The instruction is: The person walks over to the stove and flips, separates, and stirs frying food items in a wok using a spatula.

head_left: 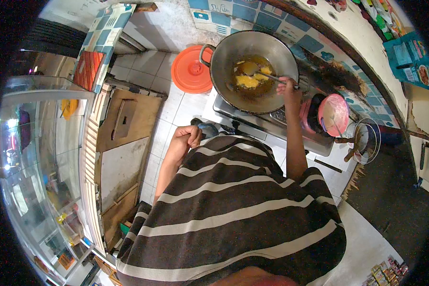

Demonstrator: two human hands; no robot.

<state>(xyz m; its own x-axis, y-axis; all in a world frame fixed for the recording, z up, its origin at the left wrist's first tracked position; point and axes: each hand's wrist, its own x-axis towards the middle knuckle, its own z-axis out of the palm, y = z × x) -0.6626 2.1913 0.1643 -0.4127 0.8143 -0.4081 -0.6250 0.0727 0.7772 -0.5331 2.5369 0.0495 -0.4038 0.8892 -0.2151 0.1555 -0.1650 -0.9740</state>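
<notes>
My right hand (288, 87) is closed around the handle of a metal ladle (267, 75), over the right side of a large wok (224, 59). The ladle's bowl rests among yellow food (248, 82) in oil at the bottom of the wok. The wok sits on a stove (260, 120). My left hand (188, 137) is held in front of the striped shirt, left of the stove, with its fingers curled; whether anything is inside them is hidden.
An orange lid (190, 71) lies left of the wok, by its handle. To the right are a pink bowl (334, 112) with a spoon and a wire strainer (367, 141). A glass cabinet (47, 167) stands far left.
</notes>
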